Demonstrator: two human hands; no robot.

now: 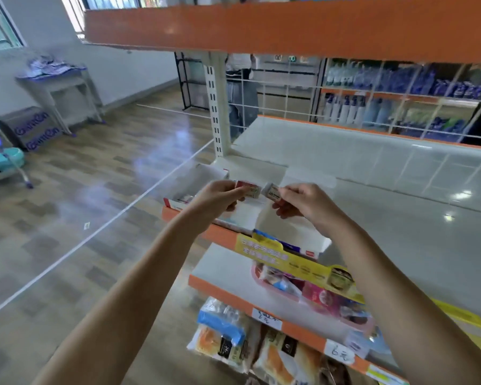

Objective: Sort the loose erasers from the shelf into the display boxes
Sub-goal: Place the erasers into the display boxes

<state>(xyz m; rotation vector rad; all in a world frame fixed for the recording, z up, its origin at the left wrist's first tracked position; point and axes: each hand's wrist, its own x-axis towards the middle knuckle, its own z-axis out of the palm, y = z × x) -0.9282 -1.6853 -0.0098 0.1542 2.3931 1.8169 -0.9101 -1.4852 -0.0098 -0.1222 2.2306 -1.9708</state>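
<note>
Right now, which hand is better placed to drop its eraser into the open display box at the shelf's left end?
Left, probably. The left hand pinches the red-sleeved eraser directly above the display box; the right hand holds the white eraser farther right.

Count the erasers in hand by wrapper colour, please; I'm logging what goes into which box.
Red-and-white wrapped eraser, pinched by the left hand: 1
White wrapped eraser with dark print, pinched by the right hand: 1
Total: 2
</note>
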